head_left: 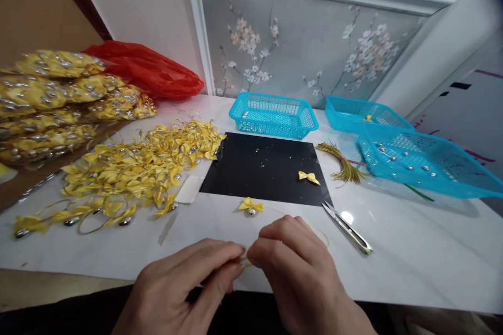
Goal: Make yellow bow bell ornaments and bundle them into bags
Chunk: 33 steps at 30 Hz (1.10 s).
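Both of my hands were in close, knuckles up, tips almost meeting over the near edge of the white table [283, 282]! My left hand [178, 282] was pinched narrow, thumb against forefinger, gripping a thin gold cord [248, 264]. My right hand [298, 267] faced it from three o'clock, fingers curled in tight, closed on that same cord; its thumb was mostly hidden, so I could not tell how it pressed. Just a sliver of cord showed between the two sets of fingertips.

And there, at twelve o'clock from my fingers, lay the yellow ribbon bow [250, 202] with a silver bead [252, 212] at its near side, touched by neither hand! A fine strand arced out past my right knuckles at two o'clock.

Beyond that bow, also at twelve, was the black sheet [251, 183], with a loose satin bow [308, 177] on it at one o'clock. The thread snips [348, 229] lay at two, their points at the sheet's near corner, and a bundle of gold cords [346, 165] sat farther off between one and two. Farther out at two, a blue plastic basket [436, 175] held scattered silver beads. Over at ten to eleven, what a heap of finished bows [145, 167], with bagged bows [55, 94] stacked behind it at ten and a red plastic bag [153, 70] at eleven!
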Each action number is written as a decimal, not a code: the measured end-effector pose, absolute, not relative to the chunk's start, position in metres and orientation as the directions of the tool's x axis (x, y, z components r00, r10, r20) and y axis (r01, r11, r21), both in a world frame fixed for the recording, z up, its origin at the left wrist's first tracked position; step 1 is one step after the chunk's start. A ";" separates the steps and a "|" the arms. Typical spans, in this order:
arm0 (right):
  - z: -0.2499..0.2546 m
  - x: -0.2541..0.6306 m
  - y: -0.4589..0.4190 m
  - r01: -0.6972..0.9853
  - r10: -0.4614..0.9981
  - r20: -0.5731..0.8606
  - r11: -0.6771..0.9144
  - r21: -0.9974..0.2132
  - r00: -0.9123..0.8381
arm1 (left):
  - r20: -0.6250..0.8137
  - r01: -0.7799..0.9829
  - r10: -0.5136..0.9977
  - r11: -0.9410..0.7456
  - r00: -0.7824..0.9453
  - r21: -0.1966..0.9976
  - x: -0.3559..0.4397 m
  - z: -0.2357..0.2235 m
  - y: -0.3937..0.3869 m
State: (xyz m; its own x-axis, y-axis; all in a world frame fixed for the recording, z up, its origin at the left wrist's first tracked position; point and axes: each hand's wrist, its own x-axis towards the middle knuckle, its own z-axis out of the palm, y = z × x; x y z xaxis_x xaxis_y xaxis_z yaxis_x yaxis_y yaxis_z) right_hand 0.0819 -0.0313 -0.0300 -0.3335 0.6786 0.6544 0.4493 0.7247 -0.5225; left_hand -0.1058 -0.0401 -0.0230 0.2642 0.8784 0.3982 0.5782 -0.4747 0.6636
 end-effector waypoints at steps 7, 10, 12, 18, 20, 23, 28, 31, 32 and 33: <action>-0.029 0.084 -0.030 0.480 0.670 0.657 0.728 -0.490 -0.345 | 0.402 0.555 0.867 -0.497 0.293 0.668 -0.105 -0.021 -0.039; -0.029 0.084 -0.032 0.493 0.690 0.629 0.712 -0.501 -0.358 | 0.353 0.539 0.880 -0.474 0.318 0.696 -0.101 -0.018 -0.037; -0.032 0.084 -0.031 0.477 0.730 0.582 0.679 -0.558 -0.358 | 0.333 0.529 0.883 -0.465 0.329 0.710 -0.099 -0.019 -0.032; -0.040 0.105 -0.006 0.484 0.886 0.345 0.459 -0.745 -0.310 | 0.326 0.488 0.913 -0.408 0.247 0.772 -0.105 -0.032 -0.011; -0.037 0.111 0.007 0.595 0.909 0.324 0.416 -0.688 -0.262 | 0.299 0.468 0.933 -0.360 0.202 0.807 -0.109 -0.033 -0.004; -0.034 0.106 0.025 0.735 0.937 0.244 0.347 -0.582 -0.250 | 0.252 0.415 0.951 -0.305 0.180 0.857 -0.113 -0.031 0.006; -0.043 0.080 0.039 0.826 0.954 0.160 0.299 -0.478 -0.252 | 0.234 0.392 0.960 -0.278 0.155 0.877 -0.116 -0.025 0.015; -0.049 0.074 0.035 0.832 0.953 0.155 0.301 -0.466 -0.258 | 0.206 0.382 0.961 -0.262 0.183 0.886 -0.118 -0.026 0.017; -0.049 0.074 0.033 0.830 0.952 0.156 0.307 -0.466 -0.264 | 0.189 0.383 0.963 -0.250 0.190 0.889 -0.119 -0.027 0.016; -0.049 0.074 0.030 0.827 0.950 0.157 0.312 -0.467 -0.269 | 0.172 0.385 0.965 -0.238 0.197 0.892 -0.120 -0.029 0.016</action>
State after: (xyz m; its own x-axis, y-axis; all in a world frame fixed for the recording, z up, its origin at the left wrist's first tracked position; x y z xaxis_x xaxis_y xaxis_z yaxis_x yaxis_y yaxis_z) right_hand 0.0737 0.0297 -0.0489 -0.2692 0.9501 0.1573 0.8274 0.3118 -0.4671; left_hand -0.1203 0.0157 -0.0289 0.1971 0.9652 0.1722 0.3845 -0.2376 0.8920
